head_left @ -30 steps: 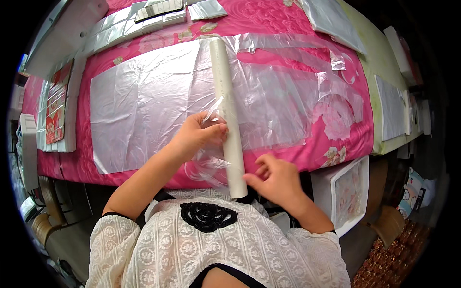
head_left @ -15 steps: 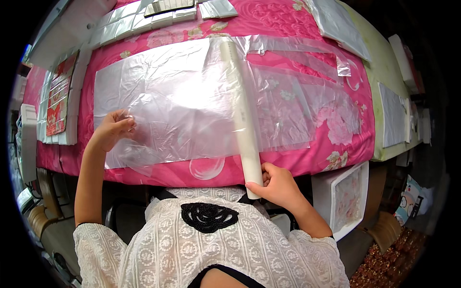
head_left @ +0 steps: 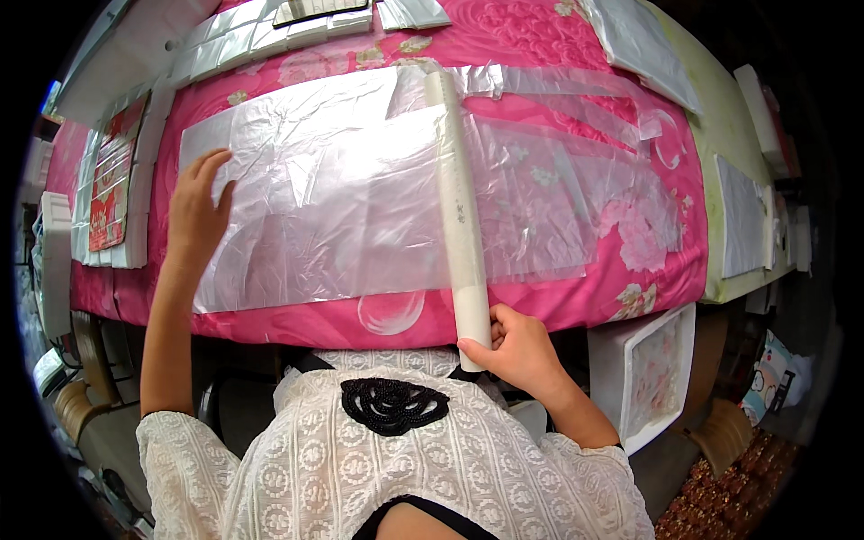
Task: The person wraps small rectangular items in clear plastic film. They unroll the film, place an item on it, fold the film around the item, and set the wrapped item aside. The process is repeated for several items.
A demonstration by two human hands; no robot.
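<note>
A long off-white tube lies across the sheets of clear plastic film, pointing away from me. My right hand grips its near end, which sticks out past the table edge. To the left of the tube, a wide plastic sheet lies spread out and wrinkled. Over that sheet's left edge is my left hand, fingers apart and holding nothing; whether it touches the film I cannot tell. More clear film extends to the right of the tube, with narrow strips beyond it.
Pink flowered cloth covers the table. White packets line the far left, with a dark-framed flat object on them. A red patterned packet lies at left. Plastic stacks sit at far right. A white bin stands below right.
My left hand has let go of the film's lower left part and moved away from me, its fingers opening. The film there now lies flatter. My right hand stays on the tube.
</note>
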